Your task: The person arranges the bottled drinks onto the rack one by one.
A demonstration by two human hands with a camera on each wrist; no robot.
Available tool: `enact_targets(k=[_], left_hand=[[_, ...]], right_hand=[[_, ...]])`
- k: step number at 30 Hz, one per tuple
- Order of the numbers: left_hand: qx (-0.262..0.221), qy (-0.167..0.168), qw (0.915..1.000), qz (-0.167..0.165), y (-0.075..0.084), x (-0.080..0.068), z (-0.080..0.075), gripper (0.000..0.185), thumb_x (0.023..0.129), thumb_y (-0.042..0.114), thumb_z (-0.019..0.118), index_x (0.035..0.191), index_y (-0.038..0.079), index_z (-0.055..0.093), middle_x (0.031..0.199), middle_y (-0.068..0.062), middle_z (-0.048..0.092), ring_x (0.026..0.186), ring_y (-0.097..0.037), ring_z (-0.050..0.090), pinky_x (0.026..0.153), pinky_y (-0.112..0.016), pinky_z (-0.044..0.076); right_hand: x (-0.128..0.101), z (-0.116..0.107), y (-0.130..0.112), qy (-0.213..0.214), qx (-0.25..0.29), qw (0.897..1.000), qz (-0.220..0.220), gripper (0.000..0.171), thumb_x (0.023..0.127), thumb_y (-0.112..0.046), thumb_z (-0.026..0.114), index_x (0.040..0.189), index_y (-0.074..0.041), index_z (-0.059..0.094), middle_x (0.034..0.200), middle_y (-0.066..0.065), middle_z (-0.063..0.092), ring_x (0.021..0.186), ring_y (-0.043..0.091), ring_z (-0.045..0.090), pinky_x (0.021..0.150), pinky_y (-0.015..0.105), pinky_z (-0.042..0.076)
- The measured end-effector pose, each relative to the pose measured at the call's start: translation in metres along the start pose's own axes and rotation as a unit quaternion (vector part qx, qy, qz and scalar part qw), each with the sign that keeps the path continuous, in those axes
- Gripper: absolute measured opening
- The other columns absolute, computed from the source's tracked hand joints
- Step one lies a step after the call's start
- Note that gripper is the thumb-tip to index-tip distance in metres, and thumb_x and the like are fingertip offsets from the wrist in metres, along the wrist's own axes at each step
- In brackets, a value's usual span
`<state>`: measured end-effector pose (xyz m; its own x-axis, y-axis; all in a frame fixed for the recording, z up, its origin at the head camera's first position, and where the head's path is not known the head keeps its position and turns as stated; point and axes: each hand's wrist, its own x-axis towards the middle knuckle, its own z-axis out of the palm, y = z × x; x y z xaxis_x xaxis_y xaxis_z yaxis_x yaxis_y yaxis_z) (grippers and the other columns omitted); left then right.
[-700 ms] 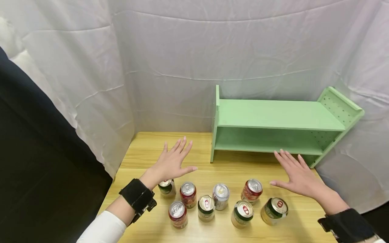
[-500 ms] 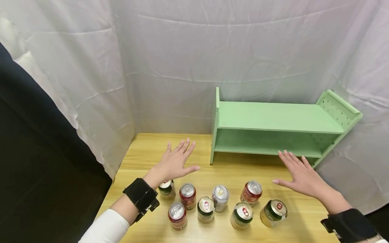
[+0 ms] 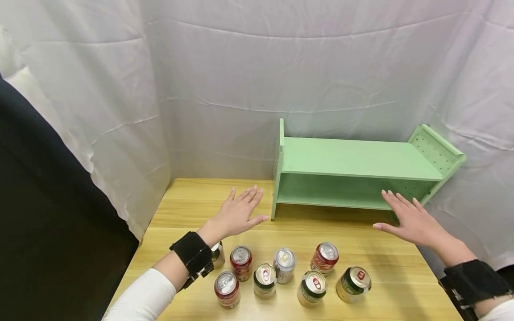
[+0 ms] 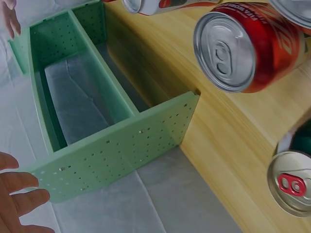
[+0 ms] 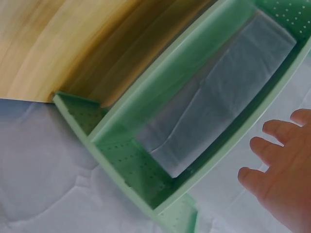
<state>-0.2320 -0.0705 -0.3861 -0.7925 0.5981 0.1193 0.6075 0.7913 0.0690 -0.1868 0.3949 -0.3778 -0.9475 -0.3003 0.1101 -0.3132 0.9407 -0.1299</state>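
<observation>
Spread hand (image 5: 284, 182) beside green shelf (image 5: 146, 160)

Wooden table (image 3: 188, 196), green shelf (image 3: 353, 160) at back, eight upright cans (image 3: 284, 265) in front

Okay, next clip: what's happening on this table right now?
A person holds both hands open above a wooden table, gripping nothing. The left hand hovers near the left end of an empty green shelf; the right hand is in front of its lower level. Eight drink cans stand upright in a loose cluster at the near edge, untouched.
</observation>
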Motion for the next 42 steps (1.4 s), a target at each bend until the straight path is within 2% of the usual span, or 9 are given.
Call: enact_targets(k=[13,20,26,30,34,36,39,41,42], left_hand=[[-0.026,0.005,0.9996,0.007,0.014,0.015,0.010,0.078,0.094,0.064,0.030,0.150,0.012,0.020,0.155,-0.009,0.019,0.142,-0.024,0.024,0.117,-0.054,0.016],[-0.055,0.030,0.9980,0.006,0.023,0.029,0.010,0.077,0.094,0.062,0.030,0.150,0.010,0.019,0.155,-0.009,0.021,0.141,-0.025,0.028,0.117,-0.053,0.018],[-0.050,0.049,0.9975,0.013,0.030,0.039,0.005,0.076,0.096,0.059,0.031,0.150,0.007,0.018,0.154,-0.012,0.023,0.140,-0.025,0.030,0.116,-0.053,0.020],[-0.050,0.080,0.9954,0.012,0.030,0.042,-0.001,0.075,0.096,0.054,0.038,0.148,0.002,0.022,0.150,-0.014,0.031,0.136,-0.026,0.036,0.114,-0.052,0.026],[-0.059,0.122,0.9907,0.005,0.027,0.047,-0.006,0.073,0.097,0.050,0.042,0.146,-0.001,0.026,0.140,-0.017,0.047,0.125,-0.028,0.051,0.109,-0.050,0.037],[-0.065,0.144,0.9874,0.001,0.025,0.049,-0.007,0.070,0.097,0.048,0.043,0.145,-0.002,0.029,0.117,-0.017,0.065,0.101,-0.027,0.065,0.104,-0.048,0.043],[-0.096,0.179,0.9790,-0.008,0.023,0.051,-0.007,0.063,0.098,0.042,0.045,0.143,-0.002,0.034,0.091,-0.016,0.070,0.067,-0.024,0.065,0.078,-0.040,0.058],[-0.130,0.200,0.9710,-0.016,0.020,0.052,-0.008,0.060,0.099,0.038,0.046,0.141,-0.003,0.037,0.090,-0.017,0.070,0.058,-0.024,0.061,0.065,-0.037,0.059],[-0.146,0.207,0.9670,-0.023,0.019,0.051,-0.008,0.059,0.099,0.036,0.046,0.141,-0.003,0.037,0.101,-0.020,0.069,0.065,-0.026,0.064,0.063,-0.037,0.058]], right_hand=[[-0.019,-0.007,0.033,0.003,0.007,0.999,0.037,0.086,0.093,-0.046,0.053,0.151,-0.005,0.003,0.151,0.030,0.017,0.137,0.050,0.015,0.115,0.054,-0.015],[-0.028,-0.014,0.050,0.009,0.018,0.998,0.068,0.083,0.096,-0.043,0.049,0.151,-0.005,0.000,0.150,0.032,0.016,0.135,0.053,0.016,0.113,0.061,-0.012],[-0.028,-0.021,0.059,0.012,-0.004,0.996,0.084,0.080,0.098,-0.044,0.044,0.149,0.002,0.004,0.141,0.040,0.027,0.128,0.056,0.025,0.113,0.063,-0.005],[-0.027,-0.028,0.062,0.014,-0.015,0.995,0.097,0.078,0.098,-0.045,0.041,0.148,0.005,0.008,0.137,0.042,0.031,0.125,0.057,0.029,0.111,0.067,0.002],[-0.026,-0.036,0.068,-0.002,-0.033,0.992,0.118,0.079,0.098,-0.049,0.037,0.146,0.009,0.011,0.134,0.044,0.032,0.122,0.059,0.030,0.104,0.071,0.014],[-0.026,-0.040,0.072,-0.009,-0.043,0.991,0.130,0.079,0.099,-0.050,0.034,0.144,0.011,0.014,0.134,0.044,0.032,0.120,0.061,0.031,0.098,0.073,0.022],[-0.027,-0.045,0.079,-0.017,-0.043,0.988,0.148,0.078,0.100,-0.049,0.029,0.142,0.015,0.016,0.135,0.044,0.029,0.117,0.063,0.030,0.092,0.074,0.028],[-0.026,-0.047,0.083,-0.021,-0.035,0.986,0.159,0.077,0.101,-0.048,0.024,0.141,0.017,0.017,0.137,0.043,0.026,0.117,0.064,0.029,0.090,0.076,0.030],[-0.024,-0.047,0.085,-0.023,-0.029,0.986,0.163,0.077,0.101,-0.048,0.023,0.140,0.017,0.016,0.138,0.043,0.025,0.117,0.064,0.028,0.089,0.076,0.030]])
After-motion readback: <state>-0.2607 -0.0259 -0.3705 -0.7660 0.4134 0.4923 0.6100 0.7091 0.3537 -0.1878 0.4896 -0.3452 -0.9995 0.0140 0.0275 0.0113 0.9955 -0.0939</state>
